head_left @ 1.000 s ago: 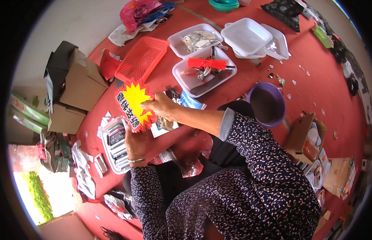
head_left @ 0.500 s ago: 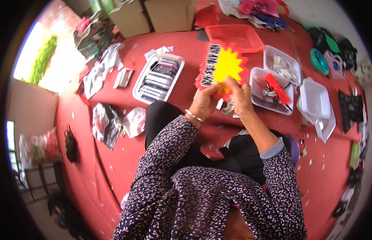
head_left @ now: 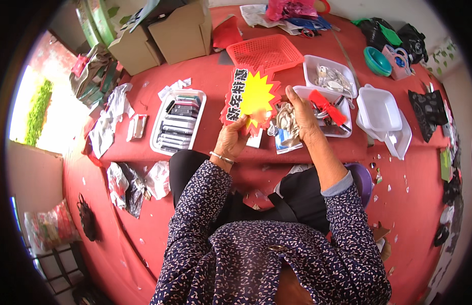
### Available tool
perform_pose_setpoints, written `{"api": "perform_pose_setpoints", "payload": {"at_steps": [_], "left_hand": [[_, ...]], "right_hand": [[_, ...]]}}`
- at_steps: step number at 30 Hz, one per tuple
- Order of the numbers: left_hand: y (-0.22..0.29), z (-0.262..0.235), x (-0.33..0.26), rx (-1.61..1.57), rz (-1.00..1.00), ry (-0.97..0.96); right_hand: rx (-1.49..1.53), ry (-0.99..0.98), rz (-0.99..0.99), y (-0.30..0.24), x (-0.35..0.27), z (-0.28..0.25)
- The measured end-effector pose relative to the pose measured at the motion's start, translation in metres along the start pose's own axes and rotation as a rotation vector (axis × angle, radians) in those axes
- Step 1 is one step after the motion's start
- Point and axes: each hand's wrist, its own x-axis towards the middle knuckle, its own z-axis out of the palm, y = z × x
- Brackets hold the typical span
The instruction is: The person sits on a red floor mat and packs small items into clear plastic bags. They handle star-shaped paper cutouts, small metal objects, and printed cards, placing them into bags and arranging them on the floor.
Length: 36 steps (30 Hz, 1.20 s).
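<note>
A red starburst-shaped card (head_left: 257, 94) with a yellow centre and black lettering is pinched at its lower edge by my left hand (head_left: 231, 140). It looks like a stack of such cards, since the edge shows more than one layer. My right hand (head_left: 306, 122) is apart from the cards, to their right, stretched out with nothing visible in it. Close to that palm lies a beige bundle of cable or cord (head_left: 286, 118), above a small blue-and-white packet (head_left: 286, 140). Some fingers of my right hand are partly hidden.
A white tray (head_left: 155, 134) of dark and pale boxed items stands left. Beyond the cards is a red basket (head_left: 266, 53). To the right are white bins, one (head_left: 342, 133) with a red item inside, and an unfilled white container (head_left: 379, 109). Cardboard boxes (head_left: 180, 35) stand at the back.
My right hand has let go of the starburst cards and moved away to the right. My left hand keeps hold of them. The whole view has shifted.
</note>
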Motion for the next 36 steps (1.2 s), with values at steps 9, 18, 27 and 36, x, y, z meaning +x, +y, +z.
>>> {"api": "perform_pose_setpoints", "payload": {"at_steps": [9, 18, 27, 36], "left_hand": [[-0.001, 0.014, -0.007, 0.267, 0.035, -0.080], [-0.003, 0.002, -0.002, -0.035, 0.046, -0.117], [0.000, -0.006, -0.004, 0.225, 0.031, 0.044], [0.003, -0.014, 0.000, 0.422, 0.141, 0.125]], "right_hand": [[-0.179, -0.220, -0.037, 0.008, -0.009, -0.002], [0.037, 0.038, -0.076, 0.010, -0.006, 0.005], [-0.186, -0.007, -0.317, 0.063, 0.008, 0.020], [0.071, 0.009, -0.047, 0.054, 0.005, 0.036]]}}
